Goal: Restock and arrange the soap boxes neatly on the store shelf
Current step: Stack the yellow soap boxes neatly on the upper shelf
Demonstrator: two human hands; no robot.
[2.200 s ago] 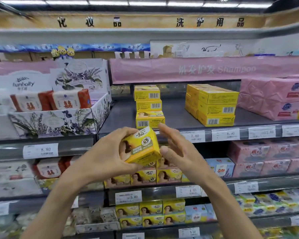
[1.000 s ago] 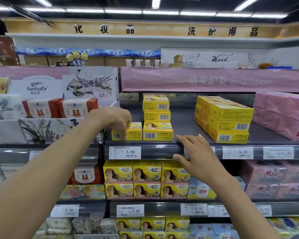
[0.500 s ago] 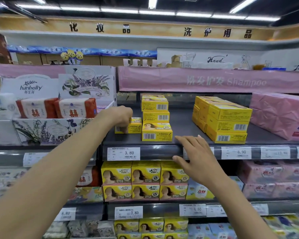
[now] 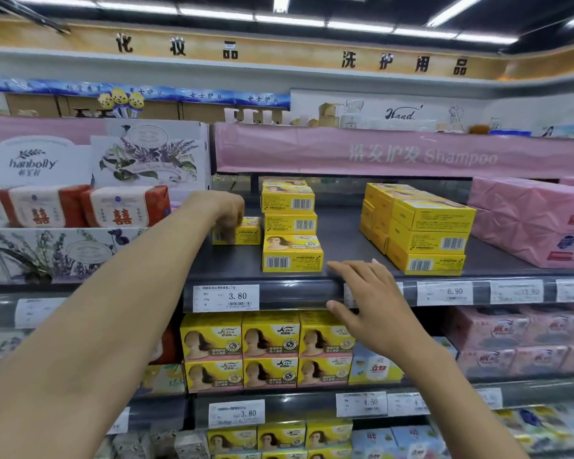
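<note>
A: Where is the soap box (image 4: 242,232)?
B: Flat on the upper shelf (image 4: 342,236), just left of the yellow stack (image 4: 290,223), and set farther back than the front of the stack's bottom box. Whether it touches the stack, can't tell.
A: Axis?
B: The long axis runs left-right, parallel to the shelf edge (image 4: 295,294). The barcode side faces near.
A: Hands?
B: The left hand (image 4: 224,210) is on the box, fingers curled down over its left end, gripping it. The right hand (image 4: 368,303) is near and to the right, fingers straight and spread, resting on the shelf edge and holding nothing. It's well apart from the box, past the stack.
A: Next move?
B: Probably squaring the box against the stack. The left hand owns that, and the push goes right, along the long axis.
A: Diff vs earlier?
B: About two seconds ago the box was in the air between both hands, in front of the shelves. A second ago it was down, flush with the stack's front. Now it's farther back. The right hand has stayed on the edge.
</note>
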